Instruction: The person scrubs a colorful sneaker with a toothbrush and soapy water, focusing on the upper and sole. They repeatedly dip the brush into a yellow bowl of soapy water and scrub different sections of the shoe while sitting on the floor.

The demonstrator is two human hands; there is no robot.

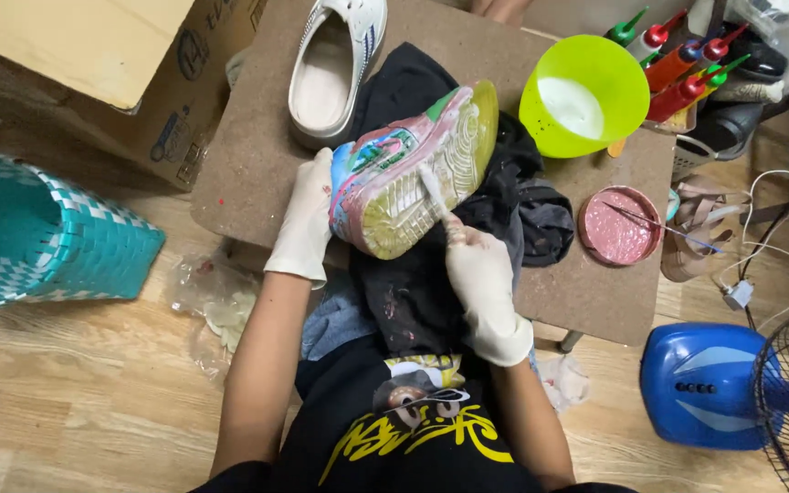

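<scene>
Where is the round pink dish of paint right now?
In the head view, the round pink dish of paint sits on the brown board to the right of the gloved right hand, below the lime-green plastic bowl.

Left hand [308, 217]: gloved in white, fingers pointing up and away from the body, palm pressed flat against a held object, forearm bare and extended forward. Right hand [478, 274]: gloved in white, fingers pinched together at the tips around a thin tool, wrist bent inward, forearm bare, elbow close to the torso.
</scene>
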